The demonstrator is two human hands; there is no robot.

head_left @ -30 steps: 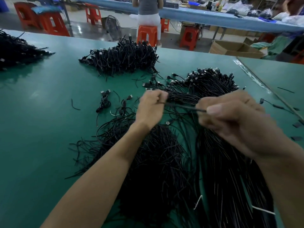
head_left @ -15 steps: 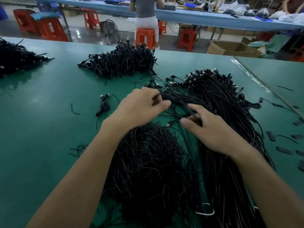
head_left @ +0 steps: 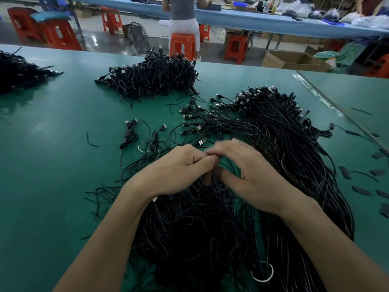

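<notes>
A big heap of thin black cables [head_left: 284, 133] with USB plugs at the far end covers the green table [head_left: 52, 165] in front of me. Its loose ends [head_left: 189, 228] fan out between my forearms. My left hand [head_left: 179, 167] hovers over the heap with fingers curled and thumb pressed to them, pinching cable strands. My right hand [head_left: 252, 175], blurred by motion, meets it fingertip to fingertip. Its thumb and curled fingers close around a few cables. What lies between the fingertips is hidden.
A second cable pile [head_left: 151, 79] sits at the back, a third [head_left: 19, 70] at the far left. Two small coiled cables [head_left: 129, 131] lie left of my hands. Black flat pieces [head_left: 345, 172] dot the right side. A white ring [head_left: 263, 272] lies near me. A person [head_left: 183, 15] sits beyond the table.
A second ago both hands stretched one cable in the air. They then dropped into the heap apart, and now they have come together, fingertips touching.
</notes>
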